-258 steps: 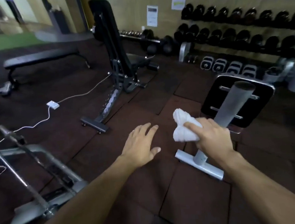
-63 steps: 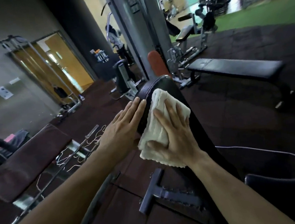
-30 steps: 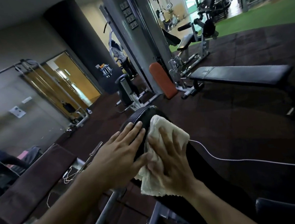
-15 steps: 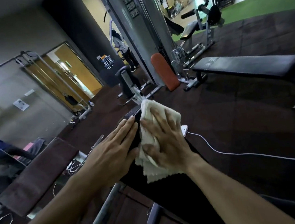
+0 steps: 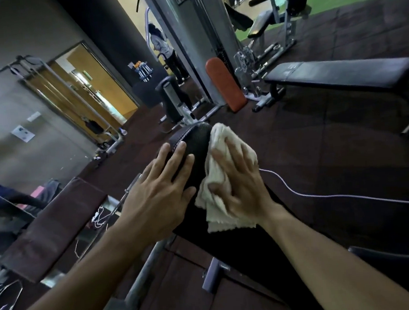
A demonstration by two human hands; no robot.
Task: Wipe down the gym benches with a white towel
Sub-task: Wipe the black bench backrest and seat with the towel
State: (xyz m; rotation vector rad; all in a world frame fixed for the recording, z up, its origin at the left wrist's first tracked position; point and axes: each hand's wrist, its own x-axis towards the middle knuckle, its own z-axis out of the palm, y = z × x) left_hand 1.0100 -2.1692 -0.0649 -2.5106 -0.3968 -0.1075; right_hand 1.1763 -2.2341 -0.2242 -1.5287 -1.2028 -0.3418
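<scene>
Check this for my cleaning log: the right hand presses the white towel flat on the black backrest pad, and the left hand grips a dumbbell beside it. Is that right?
Not quite. The head view shows the left hand holding no dumbbell; it rests flat with straight fingers on the black backrest pad. The rest holds: the right hand presses the white towel on that pad.

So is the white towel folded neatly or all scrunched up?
Scrunched up. The white towel lies bunched in loose folds under the right hand, pressed on the black bench pad, with a ragged corner hanging below.
</scene>
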